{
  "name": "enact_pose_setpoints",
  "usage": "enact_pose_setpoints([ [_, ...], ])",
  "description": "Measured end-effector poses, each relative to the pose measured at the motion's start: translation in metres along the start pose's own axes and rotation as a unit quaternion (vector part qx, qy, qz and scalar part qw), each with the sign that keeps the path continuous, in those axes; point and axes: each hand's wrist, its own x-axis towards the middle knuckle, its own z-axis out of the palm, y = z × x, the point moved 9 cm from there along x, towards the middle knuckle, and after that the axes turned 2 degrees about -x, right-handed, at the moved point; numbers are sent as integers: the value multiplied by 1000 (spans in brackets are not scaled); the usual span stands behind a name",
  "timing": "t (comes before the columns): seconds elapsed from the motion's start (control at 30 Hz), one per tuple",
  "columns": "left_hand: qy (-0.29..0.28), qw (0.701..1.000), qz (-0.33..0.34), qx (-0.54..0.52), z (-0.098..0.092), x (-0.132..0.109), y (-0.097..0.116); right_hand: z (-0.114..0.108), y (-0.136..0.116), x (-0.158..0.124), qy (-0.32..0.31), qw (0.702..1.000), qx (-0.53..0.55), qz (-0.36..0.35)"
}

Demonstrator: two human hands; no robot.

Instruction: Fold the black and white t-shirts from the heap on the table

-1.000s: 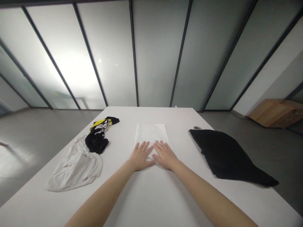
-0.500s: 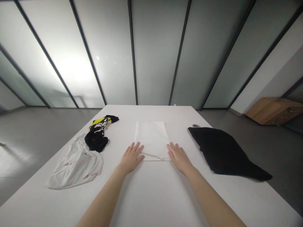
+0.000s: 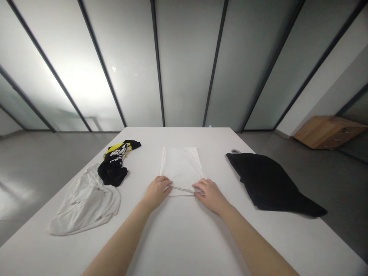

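The left hand and the right hand both rest at the near end of a folded white cloth, one at each corner, with a narrow gap between them. Each hand is curled rather than spread, its fingers bent inward and closed on the cloth's near edge in what looks like a pinch, though the fingertips are partly hidden. A thin raised fold of the edge runs between the two hands. The cloth lies straight ahead of both hands on a white table, its long axis pointing away from the person, and neither hand is clearly nearer to it. Beyond and left of the left hand lie a crumpled white garment and a bunched black garment with yellow and white print. To the right of the right hand, well apart, lies a black garment, with a small grey ring just past its far corner. A wooden cabinet stands on the floor far off to the right.
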Motion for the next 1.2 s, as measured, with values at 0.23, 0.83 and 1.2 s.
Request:
enact_pose_setpoints([
  [0.23, -13, 1000, -3, 0, 0, 0, 1, -1, -3, 1, -28, 1000, 3, 4],
  [0.83, -30, 999, 16, 36, -9, -5, 12, -7, -14, -1, 1, 995, 69, -76],
  [1.2, -36, 994, 71, 74, 3, -2, 22, 5, -11, -1, -11, 998, 30, -60],
])
